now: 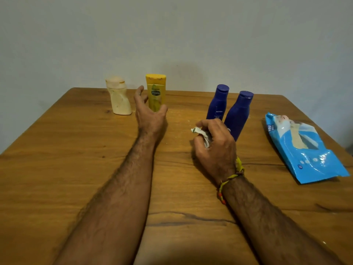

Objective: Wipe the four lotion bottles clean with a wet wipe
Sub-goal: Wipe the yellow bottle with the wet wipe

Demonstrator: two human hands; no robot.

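A cream lotion bottle (118, 96) is being left standing at the far left of the wooden worktop (57, 169), with a yellow Vaseline bottle (155, 91) upright to its right. The left hand (150, 113) is being held just in front of the yellow bottle — fingers and thumb spread apart, nothing gripped. Further right, two dark blue Nivea bottles (218, 102) are being kept upright side by side. A crumpled wet wipe (202, 134) is being clamped in the right hand (215, 142) in front of them. A blue wipes pack (303, 150) is lying flat at the far right — well apart from the bottles.
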